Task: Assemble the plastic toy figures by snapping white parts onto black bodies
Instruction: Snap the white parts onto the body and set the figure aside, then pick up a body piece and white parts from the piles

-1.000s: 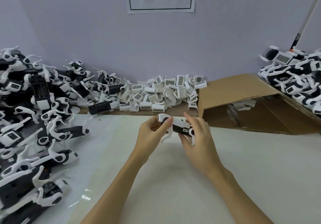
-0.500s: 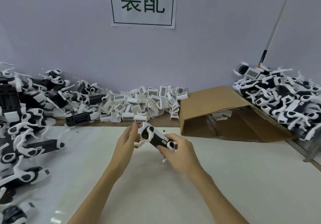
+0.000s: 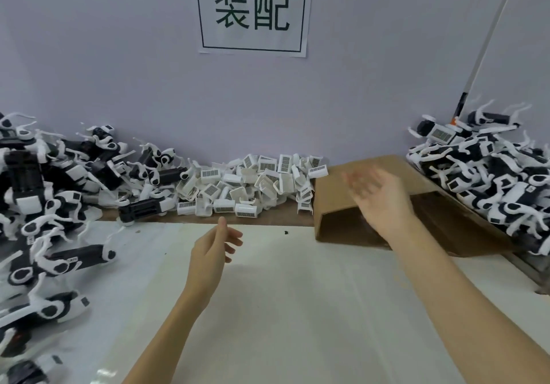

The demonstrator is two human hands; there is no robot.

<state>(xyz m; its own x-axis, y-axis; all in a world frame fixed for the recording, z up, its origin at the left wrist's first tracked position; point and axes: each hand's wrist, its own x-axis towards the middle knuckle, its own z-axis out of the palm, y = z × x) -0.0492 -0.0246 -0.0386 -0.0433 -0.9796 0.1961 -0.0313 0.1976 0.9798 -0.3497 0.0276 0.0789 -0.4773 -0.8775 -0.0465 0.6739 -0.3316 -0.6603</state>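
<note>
Both hands empty above the white work surface.

The left hand (image 3: 215, 245) hangs with fingers loosely curled, holding nothing. The right hand (image 3: 379, 197), motion-blurred, is spread palm-up over the flattened cardboard box (image 3: 446, 214), touching nothing. Part-built black-and-white toy figures (image 3: 53, 205) are piled at the left, white barcoded parts (image 3: 253, 184) along the wall, and a second heap of figures (image 3: 491, 181) at the right.

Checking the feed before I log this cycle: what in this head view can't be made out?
- Right hand fingers: motion-blurred.
- Cardboard box interior: dark, and the right hand covers its opening.
- Left pile of figures: cut off by the left frame edge.
- Barcodes on the white parts: too small to read.
</note>
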